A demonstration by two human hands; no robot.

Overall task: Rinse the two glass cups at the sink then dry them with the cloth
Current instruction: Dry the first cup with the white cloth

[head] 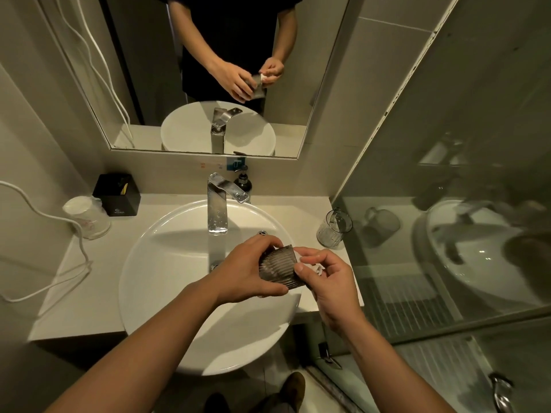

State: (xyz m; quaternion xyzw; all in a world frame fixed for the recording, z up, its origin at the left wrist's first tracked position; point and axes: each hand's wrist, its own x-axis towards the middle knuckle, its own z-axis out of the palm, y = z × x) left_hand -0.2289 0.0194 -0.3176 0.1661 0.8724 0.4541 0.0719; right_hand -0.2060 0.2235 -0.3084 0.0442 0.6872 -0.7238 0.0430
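Note:
A ribbed, dark-tinted glass cup (278,268) lies on its side over the right part of the white round sink (143,263). My left hand (247,269) grips it, fingers over the top and thumb beneath. My right hand (331,281) is at the cup's mouth, fingers curled, pinching a small white piece of cloth (319,270) that is mostly hidden; the mirror also shows it white at the cup's mouth. A second glass cup (333,231) stands upright on the counter right of the sink. No water runs from the chrome faucet (217,210).
A soap bottle (243,183) stands behind the faucet. A black box (117,195) and plastic-wrapped cups (86,217) sit at the counter's back left, with a white cable (44,216) trailing over it. A glass shower partition (447,204) closes the right side.

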